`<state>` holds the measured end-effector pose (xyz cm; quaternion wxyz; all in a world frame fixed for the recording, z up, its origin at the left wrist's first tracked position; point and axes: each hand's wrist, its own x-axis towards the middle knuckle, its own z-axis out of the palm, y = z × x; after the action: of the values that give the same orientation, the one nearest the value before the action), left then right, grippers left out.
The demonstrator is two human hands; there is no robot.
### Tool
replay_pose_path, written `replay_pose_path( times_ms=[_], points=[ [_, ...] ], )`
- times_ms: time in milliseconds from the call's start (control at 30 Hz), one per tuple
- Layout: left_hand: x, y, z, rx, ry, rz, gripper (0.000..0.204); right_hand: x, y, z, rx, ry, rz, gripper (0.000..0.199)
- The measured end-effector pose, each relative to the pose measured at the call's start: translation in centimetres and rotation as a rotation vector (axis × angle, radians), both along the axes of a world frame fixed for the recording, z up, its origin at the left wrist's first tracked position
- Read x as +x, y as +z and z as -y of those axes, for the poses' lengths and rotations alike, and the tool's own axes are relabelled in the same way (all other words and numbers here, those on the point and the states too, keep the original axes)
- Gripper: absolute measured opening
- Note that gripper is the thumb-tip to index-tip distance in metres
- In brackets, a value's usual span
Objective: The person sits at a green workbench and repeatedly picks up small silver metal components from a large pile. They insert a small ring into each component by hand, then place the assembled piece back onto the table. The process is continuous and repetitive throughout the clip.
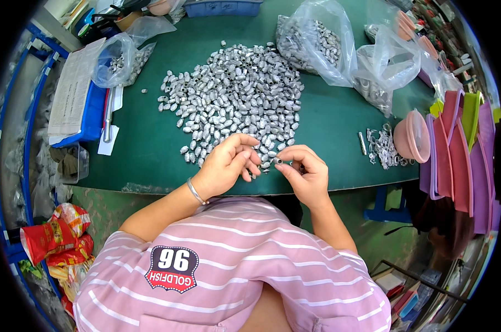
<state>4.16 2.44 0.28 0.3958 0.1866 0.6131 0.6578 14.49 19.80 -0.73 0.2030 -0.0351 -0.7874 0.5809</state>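
Note:
A broad pile of small barrel-shaped metal pieces point(234, 94), silvery grey and hollow at the ends, lies in the middle of the green table point(134, 133). At its near edge my right hand point(307, 176) pinches one hollow metal piece point(278, 161) between thumb and forefinger. Beside it on the left, my left hand point(226, 161) is closed with its fingers curled inward, a bracelet on its wrist. Small bits show by its fingertips, but what they are is hidden. The two hands are a short gap apart.
Clear plastic bags of metal parts point(317, 47) stand at the back right. Right of the pile lie small loose metal parts point(380, 146) next to a pink tub point(412, 136). Coloured plastic bins point(463, 160) crowd the right edge. A blue tray with papers point(76, 91) sits at left.

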Motion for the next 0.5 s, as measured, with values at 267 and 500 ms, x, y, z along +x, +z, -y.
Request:
replay_pose_path(
  times_ms=[267, 500],
  points=[
    [0.4, -0.8, 1.0, -0.027, -0.048, -0.277, 0.019, -0.7, 0.0, 0.8, -1.353, 0.249, 0.23, 0.017],
    [0.4, 0.3, 0.4, 0.04, -0.085, -0.57, 0.022, -0.4, -0.8, 3.0, -1.19, 0.246, 0.376, 0.012]
  ],
)
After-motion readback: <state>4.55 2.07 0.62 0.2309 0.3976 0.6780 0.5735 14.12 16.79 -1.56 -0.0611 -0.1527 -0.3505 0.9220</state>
